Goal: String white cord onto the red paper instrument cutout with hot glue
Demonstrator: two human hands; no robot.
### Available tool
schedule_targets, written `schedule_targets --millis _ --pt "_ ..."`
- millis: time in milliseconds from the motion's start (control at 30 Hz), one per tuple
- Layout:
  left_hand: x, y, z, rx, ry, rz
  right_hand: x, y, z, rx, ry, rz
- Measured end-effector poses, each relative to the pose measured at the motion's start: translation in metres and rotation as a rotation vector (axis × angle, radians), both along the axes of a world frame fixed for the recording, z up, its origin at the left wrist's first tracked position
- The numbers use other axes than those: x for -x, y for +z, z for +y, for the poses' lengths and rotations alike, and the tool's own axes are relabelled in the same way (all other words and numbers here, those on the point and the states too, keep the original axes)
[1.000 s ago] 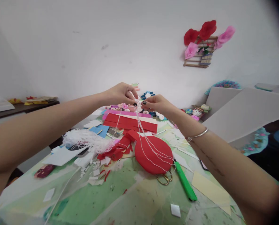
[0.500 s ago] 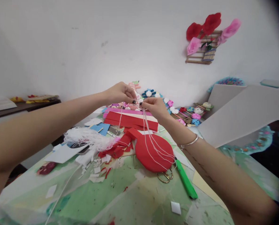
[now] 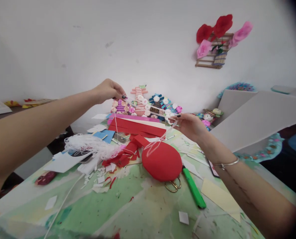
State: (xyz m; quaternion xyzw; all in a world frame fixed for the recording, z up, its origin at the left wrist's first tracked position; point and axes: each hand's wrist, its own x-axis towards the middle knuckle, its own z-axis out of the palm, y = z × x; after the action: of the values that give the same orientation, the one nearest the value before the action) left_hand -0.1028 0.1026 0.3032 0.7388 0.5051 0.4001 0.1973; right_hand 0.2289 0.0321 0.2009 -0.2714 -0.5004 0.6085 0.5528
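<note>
White string [image 3: 148, 105] runs in several strands between my two raised hands, sloping down to the right. My left hand [image 3: 108, 91] pinches its upper end, and a loose tail hangs below those fingers. At the other end my right hand [image 3: 191, 125] is closed on the string, with a looped bunch dangling and blurred by motion. Beneath the strands lies a red paper-covered round piece with a short handle [image 3: 162, 161]. A tangled heap of white string [image 3: 84, 146] rests on the table to the left.
Gold-handled scissors [image 3: 172, 186] poke out from under the red piece, beside a green cutter [image 3: 194, 189]. Red paper strips [image 3: 138, 127] and paper scraps [image 3: 101, 179] litter the green-patterned table [image 3: 88, 212]. Flower-decorated stick crafts [image 3: 139, 103] stand against the wall.
My hands have moved apart, the left up and leftward, the right rightward and slightly down. The string now stretches between them, and its hanging strands have lifted off the red piece's lower edge.
</note>
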Motion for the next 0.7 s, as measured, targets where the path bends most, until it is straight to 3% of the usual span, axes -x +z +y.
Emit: schedule_targets --millis 233,400,567,700 --pt "0.041 0.005 0.022 -0.041 0.153 -0.139 -0.053 -0.040 -0.006 0.118 -0.116 -0.057" --pt "0.063 0.004 0.031 -0.056 0.232 -0.224 -0.076 -0.064 -0.008 0.157 -0.115 -0.045" --pt "0.070 0.005 0.030 -0.036 0.225 -0.215 -0.083 -0.079 -0.007 0.180 -0.091 -0.062" --pt "0.065 0.011 0.025 -0.024 0.164 -0.195 -0.073 -0.090 -0.004 0.251 -0.143 -0.223"
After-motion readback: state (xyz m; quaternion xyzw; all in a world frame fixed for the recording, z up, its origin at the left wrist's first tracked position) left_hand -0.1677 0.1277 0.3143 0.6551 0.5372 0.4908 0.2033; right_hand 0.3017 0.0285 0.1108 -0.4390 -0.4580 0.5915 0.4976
